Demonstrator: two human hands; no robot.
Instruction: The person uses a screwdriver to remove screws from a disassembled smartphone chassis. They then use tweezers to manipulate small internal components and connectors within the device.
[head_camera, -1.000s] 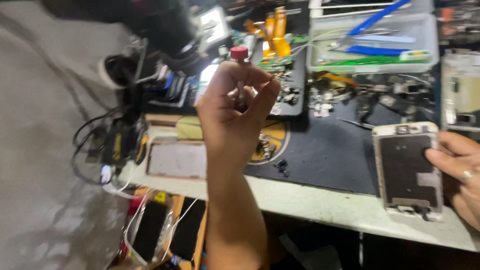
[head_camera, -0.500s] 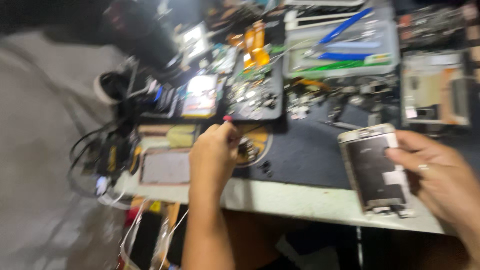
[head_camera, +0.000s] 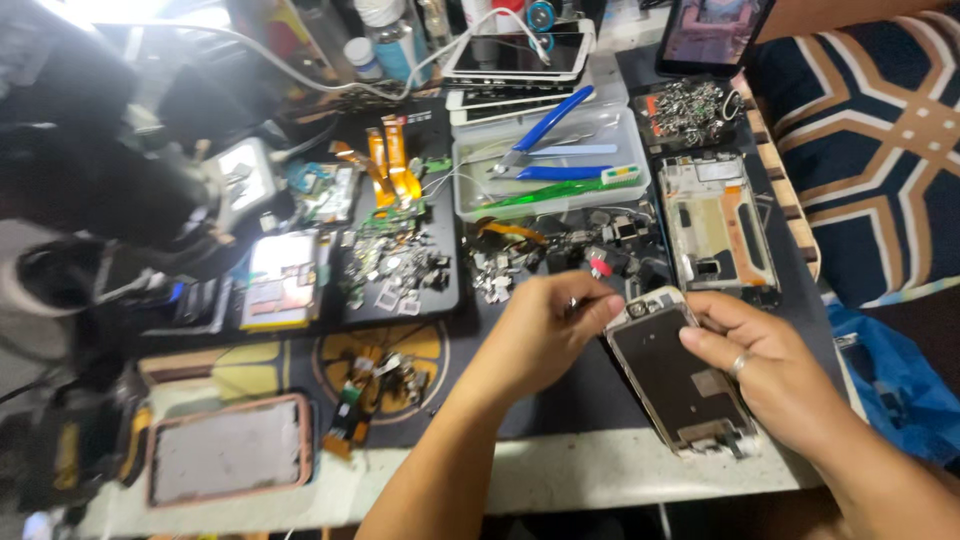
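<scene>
An opened phone (head_camera: 668, 385) with a white rim lies tilted on the dark work mat (head_camera: 590, 390), near the table's front edge. My right hand (head_camera: 770, 375) holds it by its right side, with the thumb resting on the dark inner plate. My left hand (head_camera: 545, 335) is at the phone's top left corner. Its fingers are pinched around a thin screwdriver (head_camera: 572, 301), of which only a small glint shows between them.
Loose screws and metal parts (head_camera: 560, 255) lie beyond the hands. A clear tray (head_camera: 475, 195) holds blue pliers (head_camera: 545, 125). A second stripped phone frame (head_camera: 715, 225) is at the right, and a pink-rimmed phone (head_camera: 230, 460) at the front left. A dark microscope body (head_camera: 100, 190) stands at the left.
My left hand came down from holding a red-capped screwdriver in the air to the phone's top corner. My right hand stayed on the phone. The view shifted right and closer.
</scene>
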